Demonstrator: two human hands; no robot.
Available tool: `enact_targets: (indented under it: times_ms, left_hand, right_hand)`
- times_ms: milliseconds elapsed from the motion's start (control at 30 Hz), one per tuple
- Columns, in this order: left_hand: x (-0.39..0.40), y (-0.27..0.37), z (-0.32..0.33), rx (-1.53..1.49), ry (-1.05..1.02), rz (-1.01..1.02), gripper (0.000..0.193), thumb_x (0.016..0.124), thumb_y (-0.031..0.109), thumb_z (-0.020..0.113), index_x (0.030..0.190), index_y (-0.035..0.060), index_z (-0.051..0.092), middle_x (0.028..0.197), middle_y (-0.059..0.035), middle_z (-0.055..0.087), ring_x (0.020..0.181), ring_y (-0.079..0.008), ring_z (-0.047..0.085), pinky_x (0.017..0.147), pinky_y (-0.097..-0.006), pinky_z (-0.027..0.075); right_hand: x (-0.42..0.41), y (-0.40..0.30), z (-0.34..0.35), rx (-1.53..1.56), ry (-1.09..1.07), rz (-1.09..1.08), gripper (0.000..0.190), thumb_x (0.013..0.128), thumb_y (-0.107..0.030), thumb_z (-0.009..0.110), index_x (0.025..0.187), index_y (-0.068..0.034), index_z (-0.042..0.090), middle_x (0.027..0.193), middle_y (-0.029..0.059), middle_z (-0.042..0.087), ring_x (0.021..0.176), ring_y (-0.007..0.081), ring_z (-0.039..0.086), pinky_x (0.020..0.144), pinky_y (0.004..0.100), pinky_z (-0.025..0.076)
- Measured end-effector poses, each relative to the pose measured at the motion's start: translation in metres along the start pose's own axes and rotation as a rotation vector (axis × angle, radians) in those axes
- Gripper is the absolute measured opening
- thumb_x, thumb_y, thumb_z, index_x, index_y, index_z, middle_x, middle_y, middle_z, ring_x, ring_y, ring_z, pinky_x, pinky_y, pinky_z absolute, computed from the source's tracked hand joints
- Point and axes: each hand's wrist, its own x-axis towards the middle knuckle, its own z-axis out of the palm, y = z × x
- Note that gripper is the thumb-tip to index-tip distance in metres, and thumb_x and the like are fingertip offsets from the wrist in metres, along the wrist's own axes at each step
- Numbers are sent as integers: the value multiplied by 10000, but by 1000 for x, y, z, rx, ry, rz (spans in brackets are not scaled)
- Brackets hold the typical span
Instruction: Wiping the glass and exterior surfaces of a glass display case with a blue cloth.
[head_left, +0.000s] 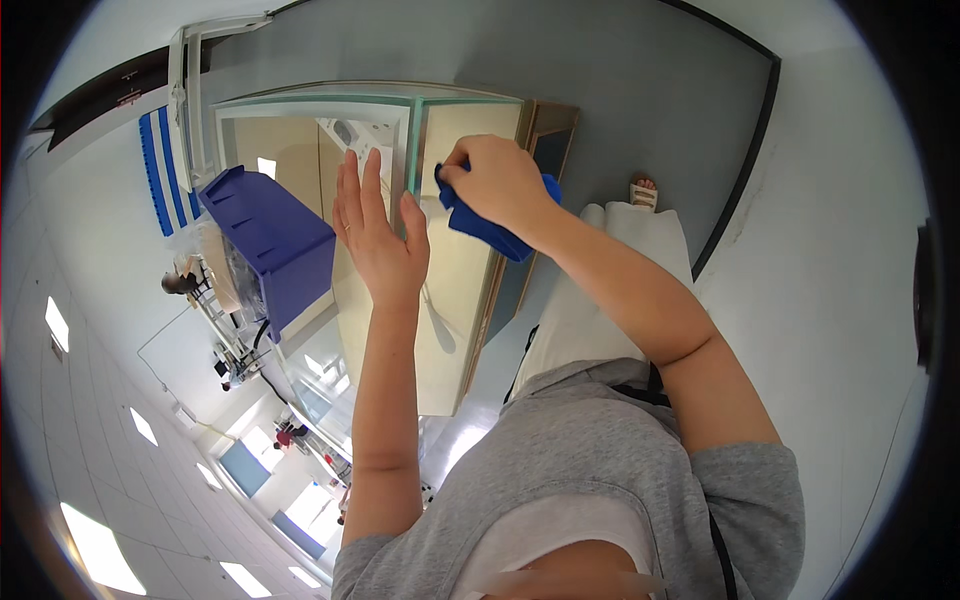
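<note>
My right hand (499, 180) pinches a dark blue cloth (495, 229) that hangs crumpled below the fingers, over the cream side panel (442, 292) of a glass-edged cabinet. My left hand (382, 240) is raised with its fingers extended and thumb apart, holding nothing. It is in front of the cabinet's glass pane (289, 142), which carries reflections. Just left of that hand is a purple-blue plastic bin (277, 225), seen tilted, with clear plastic wrapping at its opening. Whether my left fingertips touch the glass, I cannot tell.
A wooden-edged frame (551, 142) runs along the cabinet's near side. Grey floor (637, 82) extends to a white wall (840, 247) with a black skirting strip. Blue-and-white striped panels (165, 172) are at the left. Farther off are other people (285, 436) and benches.
</note>
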Motion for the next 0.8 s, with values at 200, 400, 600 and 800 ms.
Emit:
enact_targets:
  times_ms: [200,400,600,800]
  left_hand:
    - [-1,0,0,-5,-7,-13,484,908,225,519,1367,77,479,1444,-176,420,1338,-348,387,1077,-503,265]
    - [-2,-3,0,1,-2,2,486,906,222,519,1367,72,481,1441,-174,424,1334,-353,390,1080,-489,263]
    - [1,1,-3,20,-39,-1,472,935,194,491,1385,57,455,1442,-190,420,1342,-359,380,1084,-462,269]
    - [2,2,-3,-6,-22,6,475,933,185,487,1390,61,452,1440,-190,423,1345,-358,378,1086,-458,269]
  right_hand:
    - [-1,0,3,35,0,3,213,791,-231,651,847,-35,713,845,148,695,817,316,663,759,401,511]
    - [-4,-3,6,19,6,-37,189,807,-208,635,854,-38,704,861,146,688,832,315,659,769,394,507]
    - [-4,-2,6,-12,23,-19,177,812,-205,638,848,-44,701,873,138,681,836,318,654,766,396,504]
    - [-2,5,6,-56,111,-85,157,809,-190,629,810,-44,686,860,121,663,836,312,641,758,404,504]
